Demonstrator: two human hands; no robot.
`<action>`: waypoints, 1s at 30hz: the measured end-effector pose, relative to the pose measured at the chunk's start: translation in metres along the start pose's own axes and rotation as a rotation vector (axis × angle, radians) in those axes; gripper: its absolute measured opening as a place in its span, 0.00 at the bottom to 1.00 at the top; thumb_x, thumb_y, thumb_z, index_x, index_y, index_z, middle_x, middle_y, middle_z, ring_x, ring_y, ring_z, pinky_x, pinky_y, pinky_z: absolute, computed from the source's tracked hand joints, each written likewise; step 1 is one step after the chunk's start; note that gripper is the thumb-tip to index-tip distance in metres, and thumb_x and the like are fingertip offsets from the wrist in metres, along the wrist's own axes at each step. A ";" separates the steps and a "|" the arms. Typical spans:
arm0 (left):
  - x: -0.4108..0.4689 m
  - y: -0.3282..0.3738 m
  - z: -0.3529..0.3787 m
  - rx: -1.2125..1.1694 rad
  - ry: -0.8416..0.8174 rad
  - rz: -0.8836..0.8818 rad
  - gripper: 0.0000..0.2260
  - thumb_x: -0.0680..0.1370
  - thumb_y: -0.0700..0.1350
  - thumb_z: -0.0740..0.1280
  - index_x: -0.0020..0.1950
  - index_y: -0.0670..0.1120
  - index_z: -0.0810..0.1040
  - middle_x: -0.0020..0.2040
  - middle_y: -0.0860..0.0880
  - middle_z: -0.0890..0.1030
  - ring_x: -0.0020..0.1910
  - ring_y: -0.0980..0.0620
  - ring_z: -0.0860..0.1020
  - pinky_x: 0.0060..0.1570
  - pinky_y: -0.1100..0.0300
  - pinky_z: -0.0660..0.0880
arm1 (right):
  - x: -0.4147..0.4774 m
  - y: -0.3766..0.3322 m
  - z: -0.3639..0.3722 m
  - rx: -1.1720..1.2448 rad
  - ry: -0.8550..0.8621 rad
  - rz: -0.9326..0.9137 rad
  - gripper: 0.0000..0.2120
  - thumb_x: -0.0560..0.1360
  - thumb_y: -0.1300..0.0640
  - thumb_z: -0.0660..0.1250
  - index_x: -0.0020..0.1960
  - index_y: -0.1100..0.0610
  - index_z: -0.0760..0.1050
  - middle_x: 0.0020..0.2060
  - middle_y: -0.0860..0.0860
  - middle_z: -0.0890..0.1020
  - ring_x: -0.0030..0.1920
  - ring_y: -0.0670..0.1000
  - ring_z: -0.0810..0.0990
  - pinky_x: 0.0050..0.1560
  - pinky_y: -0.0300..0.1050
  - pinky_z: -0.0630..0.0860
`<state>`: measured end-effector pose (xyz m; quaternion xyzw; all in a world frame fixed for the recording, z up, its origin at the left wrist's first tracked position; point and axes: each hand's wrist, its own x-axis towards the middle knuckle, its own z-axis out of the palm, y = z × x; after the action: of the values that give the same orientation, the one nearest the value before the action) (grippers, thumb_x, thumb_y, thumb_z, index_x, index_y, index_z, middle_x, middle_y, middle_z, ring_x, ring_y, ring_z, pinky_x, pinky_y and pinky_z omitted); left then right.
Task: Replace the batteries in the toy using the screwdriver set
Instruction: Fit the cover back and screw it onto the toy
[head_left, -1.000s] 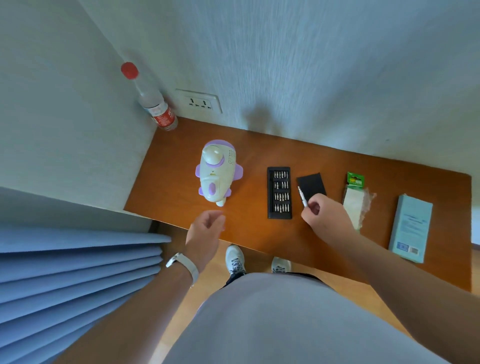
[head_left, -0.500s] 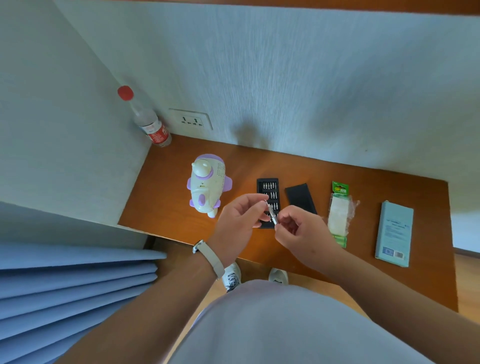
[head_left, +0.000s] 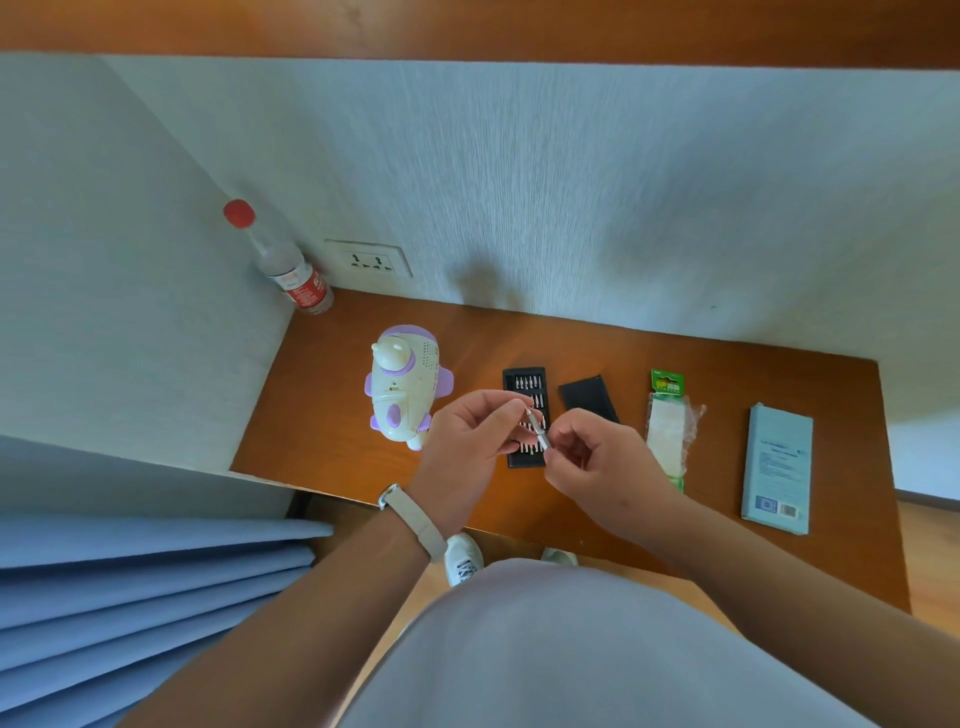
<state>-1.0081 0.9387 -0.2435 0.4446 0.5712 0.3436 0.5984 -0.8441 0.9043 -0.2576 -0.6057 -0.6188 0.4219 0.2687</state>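
At the centre of the frame, above the near edge of the desk (head_left: 322, 415), both hands meet over the bit tray (head_left: 523, 382). The right hand (head_left: 602, 467) has its fingers curled round the lower end of the slim silver screwdriver (head_left: 541, 435). The left hand (head_left: 467, 441) pinches the upper tip with thumb and forefinger. Whether a bit sits between those fingertips is too small to tell. The toy (head_left: 402, 387) stands upright left of centre, close beside the left hand in the picture and not held. The battery pack (head_left: 667, 426) lies right of centre, with the tray's black lid (head_left: 587, 397) between it and the tray.

Risks, as judged:
- A bit slipping from the pinch would likely drop into the open tray or roll off the near desk edge to the floor — the hands hang close to that edge.
- A bit poorly seated, or of the wrong size, could strip the toy's cover screw.
- The left wrist, if swung back, could topple the upright toy.
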 end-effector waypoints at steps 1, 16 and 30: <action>0.000 0.000 0.000 0.011 -0.002 0.009 0.09 0.84 0.43 0.64 0.51 0.46 0.85 0.44 0.50 0.87 0.44 0.52 0.85 0.43 0.66 0.80 | 0.001 0.001 -0.001 -0.002 0.003 -0.005 0.11 0.76 0.56 0.68 0.40 0.43 0.72 0.32 0.44 0.76 0.37 0.40 0.75 0.34 0.30 0.72; 0.013 0.011 0.009 0.116 -0.015 0.024 0.07 0.83 0.42 0.66 0.49 0.47 0.84 0.41 0.53 0.87 0.43 0.53 0.86 0.43 0.67 0.81 | 0.009 0.014 -0.020 -0.066 -0.003 -0.045 0.06 0.75 0.54 0.68 0.42 0.46 0.73 0.35 0.46 0.79 0.37 0.51 0.78 0.34 0.47 0.77; 0.024 0.021 0.020 0.288 -0.055 0.088 0.08 0.81 0.41 0.68 0.47 0.51 0.84 0.40 0.54 0.87 0.42 0.54 0.86 0.42 0.68 0.80 | 0.018 0.025 -0.043 -0.121 0.063 -0.137 0.02 0.75 0.58 0.68 0.44 0.53 0.76 0.37 0.47 0.76 0.39 0.50 0.74 0.37 0.48 0.76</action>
<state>-0.9832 0.9660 -0.2346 0.5597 0.5781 0.2715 0.5280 -0.7970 0.9280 -0.2603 -0.5901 -0.6743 0.3451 0.2794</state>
